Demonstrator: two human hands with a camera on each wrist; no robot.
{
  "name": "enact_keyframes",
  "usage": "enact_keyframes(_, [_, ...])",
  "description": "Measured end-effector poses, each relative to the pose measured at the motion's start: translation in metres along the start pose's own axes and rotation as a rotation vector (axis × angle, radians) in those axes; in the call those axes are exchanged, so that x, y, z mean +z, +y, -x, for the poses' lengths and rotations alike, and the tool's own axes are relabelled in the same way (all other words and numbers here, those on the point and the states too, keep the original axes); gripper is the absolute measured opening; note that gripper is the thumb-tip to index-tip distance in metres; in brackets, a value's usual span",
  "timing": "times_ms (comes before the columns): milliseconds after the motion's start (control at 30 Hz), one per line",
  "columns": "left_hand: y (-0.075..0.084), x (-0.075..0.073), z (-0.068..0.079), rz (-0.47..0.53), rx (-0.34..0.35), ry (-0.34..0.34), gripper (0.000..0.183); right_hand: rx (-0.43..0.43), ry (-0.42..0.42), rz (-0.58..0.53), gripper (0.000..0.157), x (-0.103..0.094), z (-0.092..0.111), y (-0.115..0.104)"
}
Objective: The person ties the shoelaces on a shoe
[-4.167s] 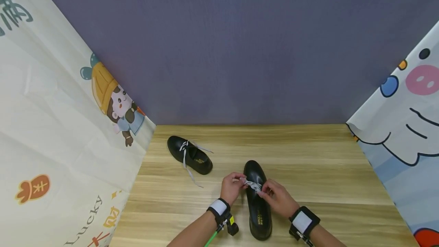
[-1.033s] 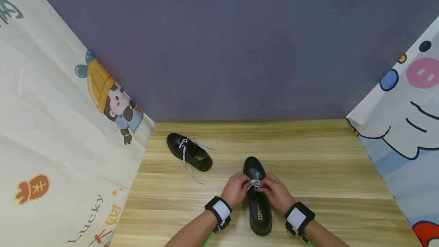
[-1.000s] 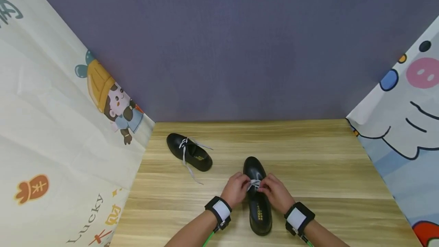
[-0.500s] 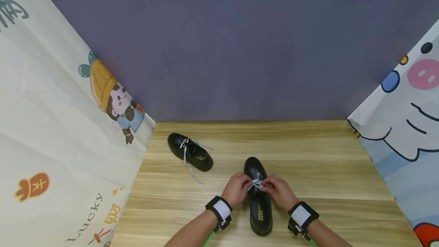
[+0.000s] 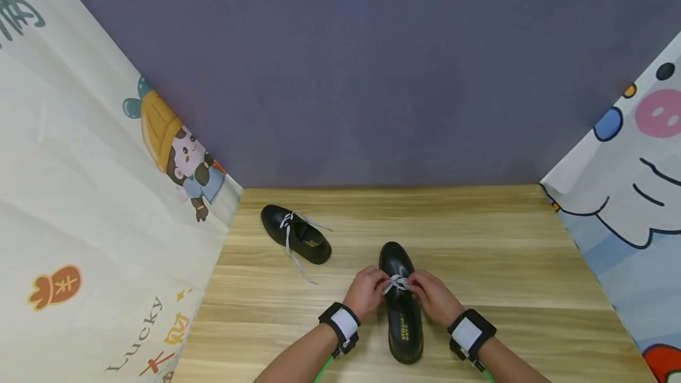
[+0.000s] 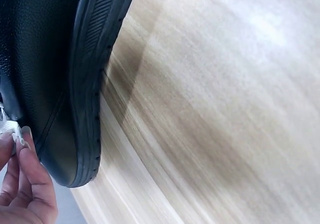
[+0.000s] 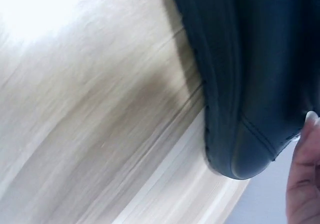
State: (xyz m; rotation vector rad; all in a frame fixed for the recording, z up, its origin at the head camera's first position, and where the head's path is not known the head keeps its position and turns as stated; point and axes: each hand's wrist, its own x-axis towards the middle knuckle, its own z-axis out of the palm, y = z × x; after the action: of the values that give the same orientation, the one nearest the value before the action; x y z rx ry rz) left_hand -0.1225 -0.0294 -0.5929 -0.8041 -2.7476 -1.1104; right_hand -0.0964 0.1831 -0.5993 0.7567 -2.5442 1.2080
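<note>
A black leather shoe (image 5: 405, 324) stands on the wood-grain surface with its toe pointing away from me. White shoelace (image 5: 396, 281) loops gather over its lacing. From the left side, my left hand (image 5: 366, 292) pinches a part of the lace between thumb and fingers; the left wrist view shows this lace (image 6: 11, 127) at the fingertips. My right hand (image 5: 433, 295) pinches the lace on the shoe's other side, though in the right wrist view the hand (image 7: 306, 171) is mostly cut off. How the knot is formed is too small to tell.
A second black shoe (image 5: 295, 234) lies farther back on the left, its white lace ends trailing loose. The wood-grain surface (image 5: 479, 223) meets a grey-blue panel (image 5: 340, 75) at the back. Printed cloths (image 5: 106, 194) flank both sides.
Earlier, the left hand held a bunched lace left of the shoe; now both hands sit close over the lacing. Over the last second, the right hand shifts slightly, and the loops look more spread.
</note>
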Motion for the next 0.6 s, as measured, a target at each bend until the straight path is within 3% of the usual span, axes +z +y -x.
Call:
enact_keyframes(267, [0.0010,0.0001,-0.0008,0.000,-0.011,-0.004,0.004,0.053,0.015,-0.067,0.026,-0.0040,-0.0024,-0.0058])
enact_keyframes(600, [0.0014,0.0002,-0.0008,-0.007,-0.017,0.010,0.004,0.066,0.045,-0.099,0.030,-0.0024,-0.0028,-0.0064])
